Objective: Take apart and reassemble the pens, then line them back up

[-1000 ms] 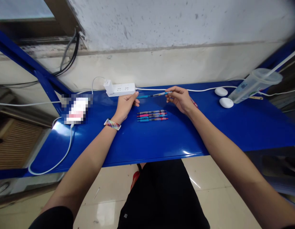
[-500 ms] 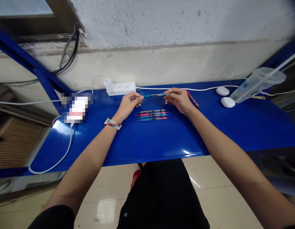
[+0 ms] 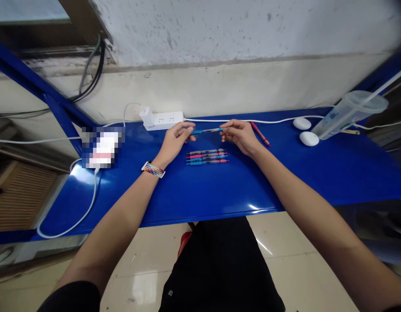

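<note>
My left hand (image 3: pixel 177 138) and my right hand (image 3: pixel 240 136) hold a blue pen (image 3: pixel 207 131) with a clear barrel between them, just above the blue table. The right fingertips pinch its right end. My left thumb and fingers close around the blue left end, partly hiding it. Below the hands, several pens lie side by side in a row, among them a grey pen (image 3: pixel 197 152), a pink pen (image 3: pixel 198 156) and a blue pen with a red tip (image 3: pixel 200 163). A red pen (image 3: pixel 260 134) lies apart, beyond my right wrist.
A white power strip (image 3: pixel 168 120) with a plugged-in charger stands by the wall. Two white rounded objects (image 3: pixel 308 138) and a tilted clear plastic cup (image 3: pixel 341 116) are at right. A blurred-out phone (image 3: pixel 105 147) with a white cable (image 3: pixel 93 195) lies at left.
The held pen has tilted slightly, its right end now higher than its left. My left fingers have shifted around its left end. The row of pens stays put.
</note>
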{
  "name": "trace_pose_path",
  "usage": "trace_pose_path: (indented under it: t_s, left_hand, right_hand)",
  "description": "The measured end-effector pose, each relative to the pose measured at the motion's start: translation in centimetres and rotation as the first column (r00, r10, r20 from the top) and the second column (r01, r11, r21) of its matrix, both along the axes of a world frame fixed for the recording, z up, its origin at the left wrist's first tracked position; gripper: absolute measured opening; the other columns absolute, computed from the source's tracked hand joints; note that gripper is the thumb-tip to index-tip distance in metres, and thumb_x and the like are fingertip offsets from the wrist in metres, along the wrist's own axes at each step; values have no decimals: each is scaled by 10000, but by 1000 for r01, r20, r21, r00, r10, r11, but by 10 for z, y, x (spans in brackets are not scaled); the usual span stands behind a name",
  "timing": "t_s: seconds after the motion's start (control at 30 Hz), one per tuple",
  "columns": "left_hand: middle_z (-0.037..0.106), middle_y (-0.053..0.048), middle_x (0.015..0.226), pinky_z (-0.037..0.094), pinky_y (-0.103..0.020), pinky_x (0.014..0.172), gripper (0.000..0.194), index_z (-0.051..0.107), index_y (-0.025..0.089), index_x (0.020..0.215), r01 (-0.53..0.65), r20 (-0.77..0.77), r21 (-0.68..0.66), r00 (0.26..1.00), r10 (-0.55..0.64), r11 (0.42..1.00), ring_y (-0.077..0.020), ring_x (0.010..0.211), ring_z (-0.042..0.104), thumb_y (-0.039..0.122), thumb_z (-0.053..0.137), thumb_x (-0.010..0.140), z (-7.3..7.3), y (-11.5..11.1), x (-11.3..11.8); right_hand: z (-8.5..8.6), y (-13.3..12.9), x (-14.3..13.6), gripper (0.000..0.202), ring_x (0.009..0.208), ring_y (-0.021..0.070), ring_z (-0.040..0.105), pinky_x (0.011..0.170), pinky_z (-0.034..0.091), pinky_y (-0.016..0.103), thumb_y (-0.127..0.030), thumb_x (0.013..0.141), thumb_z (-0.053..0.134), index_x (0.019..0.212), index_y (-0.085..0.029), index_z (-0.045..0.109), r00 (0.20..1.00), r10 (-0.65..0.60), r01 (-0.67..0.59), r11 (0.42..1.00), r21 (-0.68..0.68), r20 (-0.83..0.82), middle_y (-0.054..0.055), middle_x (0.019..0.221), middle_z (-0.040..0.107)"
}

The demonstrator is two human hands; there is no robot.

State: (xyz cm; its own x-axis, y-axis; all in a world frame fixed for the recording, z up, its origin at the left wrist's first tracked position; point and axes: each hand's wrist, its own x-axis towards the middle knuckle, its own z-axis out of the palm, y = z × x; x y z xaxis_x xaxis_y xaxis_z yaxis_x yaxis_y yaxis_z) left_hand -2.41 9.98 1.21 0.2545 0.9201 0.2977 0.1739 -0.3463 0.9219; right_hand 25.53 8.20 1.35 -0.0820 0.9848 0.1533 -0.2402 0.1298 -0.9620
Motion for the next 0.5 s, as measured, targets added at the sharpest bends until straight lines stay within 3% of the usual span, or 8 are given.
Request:
trace_pose_path:
  t_s: [0.17, 0.2, 0.3, 0.37, 0.5]
  left_hand:
    - [837, -89, 1307, 637, -323, 933, 723, 691, 289, 1461, -3, 55, 61, 998, -1, 998, -202, 1072, 807, 154, 939, 796, -2, -1, 2]
    - [846, -90, 1291, 640, -329, 930, 672, 710, 288, 1448, 1, 49, 42, 999, -3, 999, -209, 1075, 812, 186, 934, 822, -2, -1, 2]
    - [882, -89, 1051, 649, -372, 950, 213, 852, 239, 1162, 21, 1, -6, 1000, -21, 1000, -228, 1007, 834, 346, 831, 979, -1, -2, 3]
    - [885, -92, 968, 657, -395, 950, 169, 889, 232, 996, 27, -21, 2, 999, -27, 1000, -231, 951, 836, 379, 806, 1000, 0, -4, 3]
    - [906, -85, 1048, 660, -417, 970, 112, 921, 266, 1000, -6, -16, 60, 1000, 7, 998, -239, 980, 830, 339, 881, 926, 4, -8, 3]
  right_hand:
    - [0, 1, -1, 185, 711, 172, 720, 710, 655, 345, -308, 706, 920, 847, -220, 839, 999, -12, 12, 1000, -3, 35, 33, 772, 783]
    - [0, 1, -1, 195, 718, 173, 722, 719, 658, 348, -312, 704, 924, 854, -222, 838, 999, -14, 14, 1000, 1, 36, 32, 776, 784]
    - [-1, 1, -2, 204, 710, 176, 725, 716, 660, 351, -313, 700, 928, 858, -218, 841, 999, -11, 11, 1000, 13, 36, 38, 777, 790]
    - [-1, 0, -2, 191, 701, 179, 725, 705, 660, 353, -302, 698, 922, 851, -217, 844, 999, -9, 9, 1000, 16, 36, 42, 773, 792]
    - [-1, -1, -2, 180, 701, 184, 724, 709, 666, 365, -291, 685, 909, 834, -224, 833, 999, -12, 12, 1000, 3, 51, 41, 782, 796]
